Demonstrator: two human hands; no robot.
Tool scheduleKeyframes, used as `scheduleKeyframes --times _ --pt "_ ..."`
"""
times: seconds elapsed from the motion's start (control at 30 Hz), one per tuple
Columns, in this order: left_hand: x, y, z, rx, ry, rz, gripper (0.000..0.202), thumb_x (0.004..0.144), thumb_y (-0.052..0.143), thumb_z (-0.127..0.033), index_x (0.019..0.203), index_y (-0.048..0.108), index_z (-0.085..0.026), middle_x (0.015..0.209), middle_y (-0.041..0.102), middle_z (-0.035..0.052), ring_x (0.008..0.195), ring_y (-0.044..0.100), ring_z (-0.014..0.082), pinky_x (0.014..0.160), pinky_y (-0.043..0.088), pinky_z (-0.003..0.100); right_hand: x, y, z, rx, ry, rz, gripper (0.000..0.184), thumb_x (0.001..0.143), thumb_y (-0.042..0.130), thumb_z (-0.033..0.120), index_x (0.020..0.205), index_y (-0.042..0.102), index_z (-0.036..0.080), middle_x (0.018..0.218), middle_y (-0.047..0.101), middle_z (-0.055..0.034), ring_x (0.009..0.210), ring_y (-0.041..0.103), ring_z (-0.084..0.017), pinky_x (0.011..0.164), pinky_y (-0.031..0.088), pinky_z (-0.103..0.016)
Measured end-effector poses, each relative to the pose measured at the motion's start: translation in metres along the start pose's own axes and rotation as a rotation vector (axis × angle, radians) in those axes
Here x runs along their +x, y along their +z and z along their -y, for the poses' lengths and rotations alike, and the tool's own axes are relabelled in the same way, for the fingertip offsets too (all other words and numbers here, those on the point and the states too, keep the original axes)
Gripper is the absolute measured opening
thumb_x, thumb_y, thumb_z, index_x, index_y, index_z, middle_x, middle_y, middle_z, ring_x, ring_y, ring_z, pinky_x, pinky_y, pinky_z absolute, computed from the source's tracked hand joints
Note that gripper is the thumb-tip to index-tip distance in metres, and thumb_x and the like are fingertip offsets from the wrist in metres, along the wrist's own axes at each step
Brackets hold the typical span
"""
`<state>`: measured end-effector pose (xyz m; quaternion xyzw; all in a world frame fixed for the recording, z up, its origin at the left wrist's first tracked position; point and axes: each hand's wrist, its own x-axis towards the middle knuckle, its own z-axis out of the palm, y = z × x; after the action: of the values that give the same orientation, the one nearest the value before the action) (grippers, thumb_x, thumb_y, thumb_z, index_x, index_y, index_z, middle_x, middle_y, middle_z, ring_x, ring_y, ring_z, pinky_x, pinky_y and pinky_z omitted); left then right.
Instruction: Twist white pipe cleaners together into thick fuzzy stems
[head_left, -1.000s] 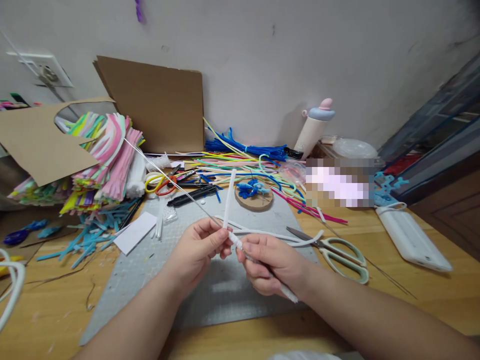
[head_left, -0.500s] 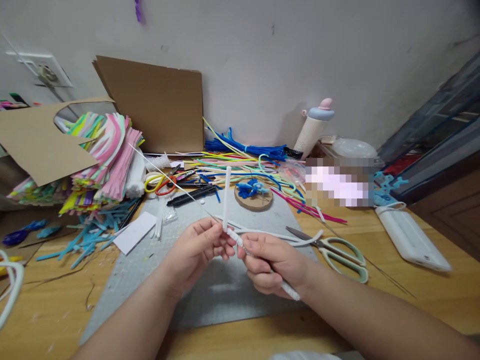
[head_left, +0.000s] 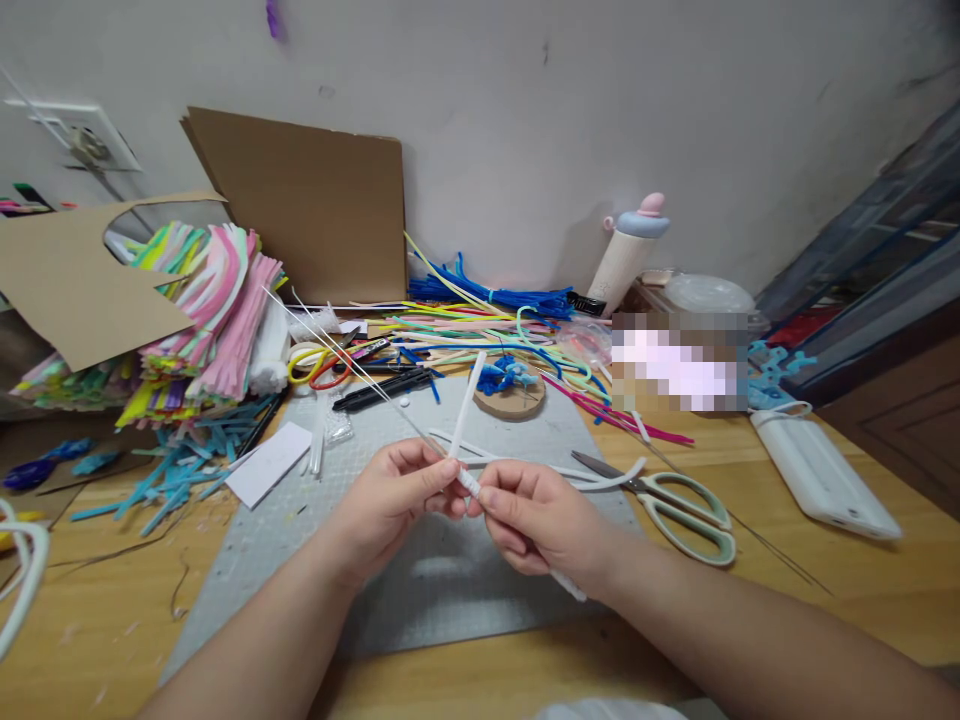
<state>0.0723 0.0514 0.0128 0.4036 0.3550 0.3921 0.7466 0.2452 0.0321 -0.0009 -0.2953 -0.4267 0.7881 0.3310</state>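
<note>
Both hands meet over the grey cutting mat (head_left: 420,625). My left hand (head_left: 401,495) pinches a white pipe cleaner (head_left: 469,400), whose loose end sticks up and leans right. It is coiled round thin wires (head_left: 330,345) that run up to the left from my fingers. My right hand (head_left: 544,515) is closed round the white coiled length (head_left: 469,483); the tail of this wrapped stem comes out below the palm. Part of the coil is hidden by my fingers. Scissors with pale green handles (head_left: 686,510) lie just right of my right hand.
Loose white pipe cleaners (head_left: 607,480) lie behind my right hand. Farther back are a round cardboard disc (head_left: 517,403) with blue pieces, red-and-yellow scissors (head_left: 326,365) and coloured pipe cleaners (head_left: 465,325). A white power bank-like device (head_left: 825,475) lies right; a bottle (head_left: 630,255) stands behind.
The upright end of the white pipe cleaner has tipped to the right. The wires now show as two separate strands, and my right hand has shifted slightly left along the stem.
</note>
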Motion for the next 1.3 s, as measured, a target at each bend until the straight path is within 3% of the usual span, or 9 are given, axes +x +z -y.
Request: scheduleKeyframes --times 0.13,0.23,0.4,0.5,0.63,0.77,0.93,1.13,1.3 --pt "0.003 -0.002 0.003 0.042 -0.022 -0.020 0.019 0.069 0.073 -0.027 0.066 0.061 -0.012 0.063 0.067 0.0030 0.056 0.060 0.0105 0.057 0.048 0.022 -0.001 0.004 -0.003 -0.320 -0.101 -0.155 0.027 0.085 0.051 0.042 0.077 0.051 0.016 0.046 0.037 0.0094 0.036 0.027 -0.004 0.036 0.023 -0.017" --pt "0.004 -0.005 0.005 0.063 -0.060 -0.052 0.020 0.068 0.073 -0.027 0.064 0.061 -0.013 0.062 0.065 0.0013 0.055 0.058 0.0094 0.057 0.047 0.021 -0.004 0.003 -0.005 -0.818 -0.284 -0.280 0.023 0.089 0.046 0.032 0.073 0.052 0.016 0.058 0.045 0.0042 0.051 0.040 -0.007 0.050 0.031 -0.020" --pt "0.003 -0.005 0.004 0.005 -0.127 -0.029 0.018 0.067 0.073 -0.026 0.064 0.062 -0.013 0.059 0.061 0.0006 0.055 0.055 0.0090 0.055 0.044 0.021 -0.010 -0.002 -0.006 -1.326 -0.482 -0.251 0.023 0.091 0.039 0.023 0.075 0.054 0.017 0.063 0.051 0.0008 0.057 0.043 -0.010 0.056 0.031 -0.023" --pt "0.001 -0.001 0.002 -0.057 -0.068 -0.002 0.013 0.067 0.072 -0.022 0.070 0.062 -0.014 0.060 0.058 -0.0015 0.053 0.051 0.0075 0.054 0.040 0.019 -0.010 -0.002 -0.005 -1.266 -0.511 -0.215 0.021 0.091 0.039 0.023 0.078 0.054 0.017 0.063 0.051 0.0009 0.057 0.045 -0.010 0.056 0.032 -0.022" --pt "-0.001 0.004 0.000 -0.022 0.183 -0.065 0.023 0.062 0.071 -0.011 0.081 0.064 -0.021 0.080 0.056 -0.0021 0.066 0.049 0.0087 0.059 0.038 0.019 -0.009 0.001 -0.007 -1.104 -0.502 -0.172 0.020 0.090 0.042 0.024 0.074 0.052 0.017 0.060 0.046 0.0032 0.054 0.041 -0.009 0.054 0.032 -0.020" --pt "-0.003 0.002 -0.003 0.299 0.281 0.002 0.008 0.072 0.064 -0.024 0.077 0.067 -0.018 0.087 0.051 0.0022 0.081 0.049 0.0148 0.072 0.038 0.023 -0.010 0.002 -0.005 -0.966 -0.483 -0.166 0.021 0.090 0.043 0.027 0.072 0.049 0.017 0.060 0.043 0.0044 0.054 0.037 -0.008 0.053 0.032 -0.019" --pt "-0.004 -0.002 -0.006 0.585 0.503 -0.146 0.008 0.072 0.069 -0.025 0.072 0.064 -0.019 0.107 0.054 0.0047 0.107 0.047 0.0216 0.094 0.031 0.029 -0.011 0.001 0.000 -0.952 -0.484 -0.230 0.021 0.089 0.045 0.027 0.071 0.050 0.017 0.061 0.044 0.0041 0.055 0.039 -0.007 0.054 0.032 -0.019" --pt "-0.003 -0.005 -0.006 0.674 0.448 -0.117 0.016 0.076 0.066 -0.027 0.064 0.062 -0.017 0.063 0.059 -0.0003 0.065 0.054 0.0138 0.066 0.040 0.025 -0.009 -0.001 0.001 -1.026 -0.544 -0.227 0.016 0.088 0.046 0.023 0.077 0.055 0.016 0.062 0.048 0.0032 0.056 0.042 -0.007 0.055 0.033 -0.019" --pt "-0.004 -0.005 -0.008 0.732 0.397 -0.119 0.017 0.078 0.063 -0.026 0.064 0.063 -0.016 0.065 0.063 0.0002 0.066 0.056 0.0123 0.065 0.042 0.023 -0.005 -0.002 -0.003 -0.781 -0.405 -0.255 0.021 0.089 0.046 0.031 0.075 0.052 0.017 0.058 0.042 0.0049 0.053 0.037 -0.007 0.052 0.031 -0.019"
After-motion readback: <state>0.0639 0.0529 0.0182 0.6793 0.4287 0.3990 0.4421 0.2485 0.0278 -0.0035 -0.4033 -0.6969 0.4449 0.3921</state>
